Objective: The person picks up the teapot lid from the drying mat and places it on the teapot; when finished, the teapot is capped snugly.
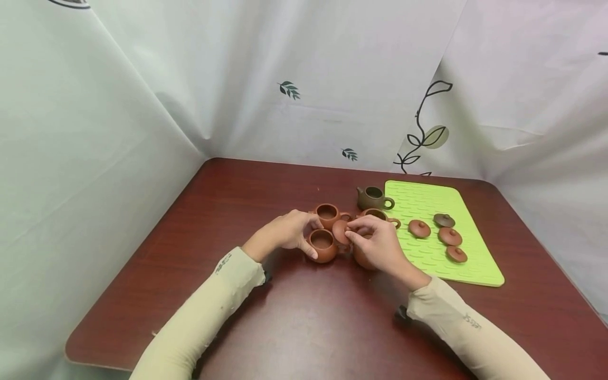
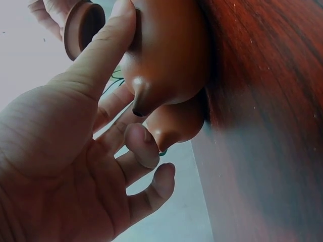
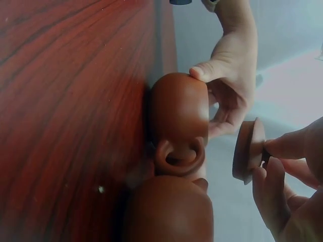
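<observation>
My left hand (image 1: pixel 292 232) holds a reddish-brown clay teapot (image 1: pixel 323 257) by its rim, thumb on the near side and fingers behind. The pot stands uncovered on the table, its spout (image 2: pixel 142 102) towards my left palm and its handle (image 3: pixel 177 160) towards another teapot (image 3: pixel 169 212). With thumb and fingertips, my right hand (image 1: pixel 380 247) pinches a matching round lid (image 3: pixel 248 151) by its knob. The lid is tilted, above and just right of the held pot's opening. My right hand partly hides the near right teapot (image 1: pixel 362 258).
Behind stand two more reddish teapots, one at left (image 1: pixel 329 224) and one at right (image 1: pixel 375 212), and a dark olive teapot (image 1: pixel 369 202). On the lime-green mat (image 1: pixel 423 192) lie a dark lid (image 1: pixel 444 220) and three reddish lids (image 1: pixel 419 229). A white curtain (image 1: pixel 304 126) hangs behind the table.
</observation>
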Demonstrator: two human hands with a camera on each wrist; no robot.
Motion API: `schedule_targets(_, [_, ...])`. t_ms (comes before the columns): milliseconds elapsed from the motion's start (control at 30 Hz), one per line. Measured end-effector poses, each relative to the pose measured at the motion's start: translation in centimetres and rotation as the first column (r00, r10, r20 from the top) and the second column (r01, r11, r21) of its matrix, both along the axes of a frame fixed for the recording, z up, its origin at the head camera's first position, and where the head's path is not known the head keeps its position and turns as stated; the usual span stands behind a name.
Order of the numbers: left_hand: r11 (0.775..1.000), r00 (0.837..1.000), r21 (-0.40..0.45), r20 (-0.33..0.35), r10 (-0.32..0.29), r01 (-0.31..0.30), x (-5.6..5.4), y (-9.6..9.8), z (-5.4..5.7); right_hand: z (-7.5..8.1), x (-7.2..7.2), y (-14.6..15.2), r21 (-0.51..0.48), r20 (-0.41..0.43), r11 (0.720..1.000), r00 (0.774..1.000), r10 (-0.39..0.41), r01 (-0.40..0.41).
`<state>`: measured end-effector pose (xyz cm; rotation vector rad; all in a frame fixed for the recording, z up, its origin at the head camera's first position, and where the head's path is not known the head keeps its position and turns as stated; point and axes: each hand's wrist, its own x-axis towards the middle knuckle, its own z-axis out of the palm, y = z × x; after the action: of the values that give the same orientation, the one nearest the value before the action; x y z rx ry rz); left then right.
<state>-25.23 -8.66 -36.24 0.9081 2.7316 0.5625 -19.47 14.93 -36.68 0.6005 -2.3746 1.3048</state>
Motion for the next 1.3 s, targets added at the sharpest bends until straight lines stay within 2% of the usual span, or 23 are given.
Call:
schedule_targets(200, [1.0,1.0,-0.011,-0.003,-0.005,0.005,-0.1,0.0,0.0,-0.3,-0.3,-0.6,0.035,-0.009,0.999,1.0,0.002,-0.002])
schedule_targets(633, [1.0,1.0,-0.013,0.008,-0.007,0.007,-0.1,0.1,0.2,-0.4,-0.7,-1.5,0.052,0.029,0.998,0.999,0.021,-0.023])
schedule_targets(1067, [1.0,1.0,-0.023,0.008,0.007,-0.007,-0.2,0.1,0.1,-0.6,-0.9,-2.6,0.061,0.063,0.996,0.996,0.063,-0.067])
schedule_targets(1300, [0.999,1.0,-0.037,0.006,0.03,-0.029,-0.2,0.2,0.2,-0.7,-1.1,-3.1,0.049,0.078,0.997,0.995,0.059,-0.063])
